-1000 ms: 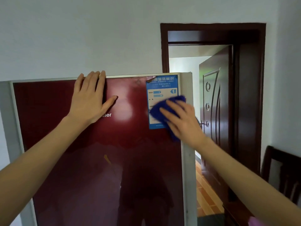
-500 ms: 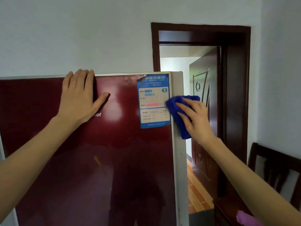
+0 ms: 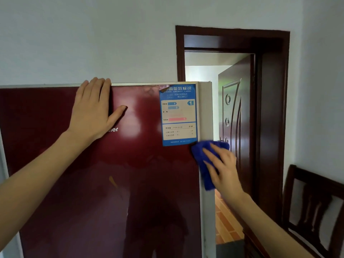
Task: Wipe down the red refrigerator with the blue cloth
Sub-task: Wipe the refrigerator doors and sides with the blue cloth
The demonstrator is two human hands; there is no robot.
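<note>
— What do we have in front of us?

— We face the red refrigerator (image 3: pixel 96 183), a tall flat slab with a glossy, deep maroon door that mirrors pale blotches of light and a dim silhouette. Its side panel, at three o'clock from the door, is matte and pale grey, with a thin light strip along the top edge.

— And our hands?

— Our left hand (image 3: pixel 92 112) lies flat and spread wide on the door near the top edge, at about eleven o'clock in the view, fingers together, thumb splayed out, gripping nothing. Silver lettering peeks out from under its heel.

— The other one?

— Our right hand (image 3: pixel 222 167) presses the blue cloth (image 3: pixel 203 164) against the fridge's right front corner, fingers stretched out over it rather than curled; we pin it more than clutch it. The cloth looks soft and nubby, bunched into a thick fold that wraps the corner where the door meets the grey side.

— Anything just above it?

— The energy label (image 3: pixel 178 114), a rectangular blue-bordered sticker with a paler panel inside, sits at twelve o'clock from the cloth, its lower edge nearly touching the fabric.

— And beyond?

— At three o'clock, a dark, polished wooden door frame (image 3: pixel 270 108) with a carved door (image 3: pixel 236 112) ajar, and a dark chair back (image 3: pixel 316 211) at four o'clock.
</note>
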